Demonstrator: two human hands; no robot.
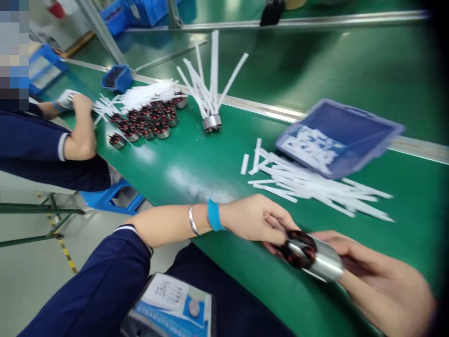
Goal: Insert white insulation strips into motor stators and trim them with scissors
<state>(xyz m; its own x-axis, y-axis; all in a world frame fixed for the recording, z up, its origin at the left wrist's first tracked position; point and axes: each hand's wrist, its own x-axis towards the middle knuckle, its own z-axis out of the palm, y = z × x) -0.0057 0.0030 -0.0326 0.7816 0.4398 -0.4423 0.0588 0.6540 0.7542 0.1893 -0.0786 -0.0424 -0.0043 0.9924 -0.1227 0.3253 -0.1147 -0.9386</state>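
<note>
My right hand [382, 276] is wrapped round the steel body of a motor stator [324, 262], tilted over the near edge of the green table. Its dark, copper-coloured winding end faces my left hand [259, 220]. The fingers of that left hand are closed at the windings, and whatever lies between the fingertips is hidden. Just beyond my hands lies a loose pile of white strips [312, 185]. Farther back, another stator [212, 123] stands with several long white strips fanning up out of it.
A blue-violet bin [365, 135] with short white pieces sits tilted at the back right. Several stators [149, 119] and a heap of white strips [150, 93] lie at left, near a co-worker's arm [82, 131]. A small blue bin [118, 78] stands behind.
</note>
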